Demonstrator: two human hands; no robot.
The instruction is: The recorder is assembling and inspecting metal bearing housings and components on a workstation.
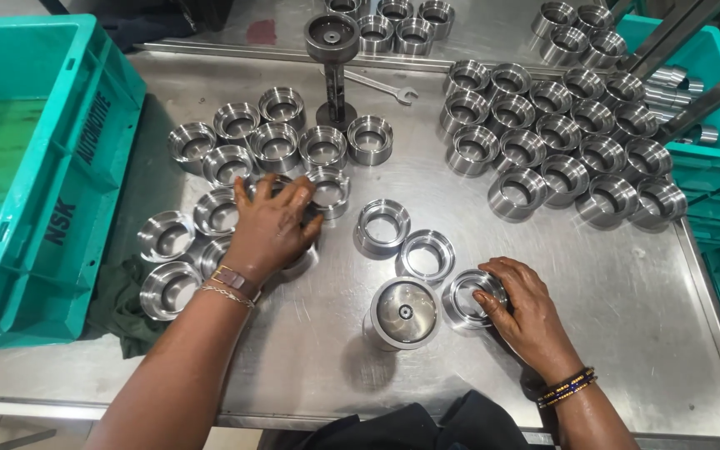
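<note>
Ring [474,297], machined steel, pinched at rim by right hand [522,304], fingers curled, beside capped cylinder [404,312] at table's near edge. Left hand [270,227] spread flat over ring cluster [235,150] (one ring hidden beneath palm). Two loose rings [382,225] between the hands. Sorted block at right [560,142], seemingly finished; left cluster apparently pending. Spanner [381,86], post fixture [332,50], teal crate [27,167], steel table [627,333].

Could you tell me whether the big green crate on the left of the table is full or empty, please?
Empty, as far as the view shows: the green crate shows only its bare floor, with no metal rings inside.
</note>
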